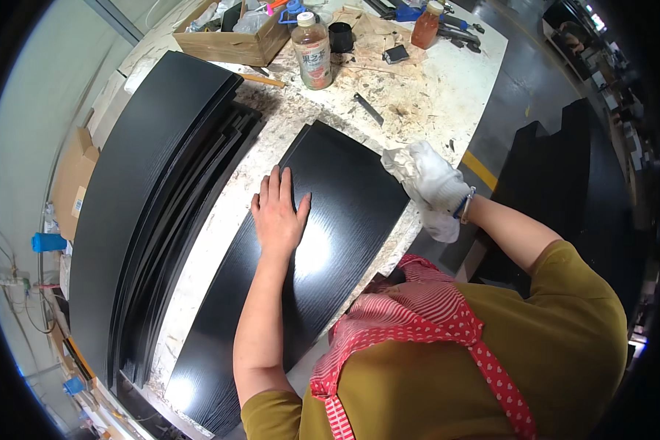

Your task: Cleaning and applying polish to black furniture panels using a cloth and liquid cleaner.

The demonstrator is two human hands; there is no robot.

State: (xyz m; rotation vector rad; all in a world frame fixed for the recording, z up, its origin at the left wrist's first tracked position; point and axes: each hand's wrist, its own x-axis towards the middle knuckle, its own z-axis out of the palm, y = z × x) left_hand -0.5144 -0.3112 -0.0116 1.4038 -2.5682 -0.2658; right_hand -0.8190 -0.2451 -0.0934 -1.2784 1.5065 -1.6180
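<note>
Item: black panel (330, 220), flat on surface (433, 95), centre, its 3 o'clock edge overhanging.
L hand (279, 213): grip released, palm flat on panel.
R hand (436, 176): gloved, grip clenched on white rag (397, 163) at 3 o'clock edge.
Risk: push too hard w/ rag and panel slides toward black stack (161, 205) at 9 o'clock; grit on surface may scratch underside.

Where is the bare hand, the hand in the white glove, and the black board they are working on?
left hand (279, 213), head view, on the back of the hand.
right hand (436, 180), head view, on the white glove.
black board (345, 213), head view, on its shiny top face.
</note>
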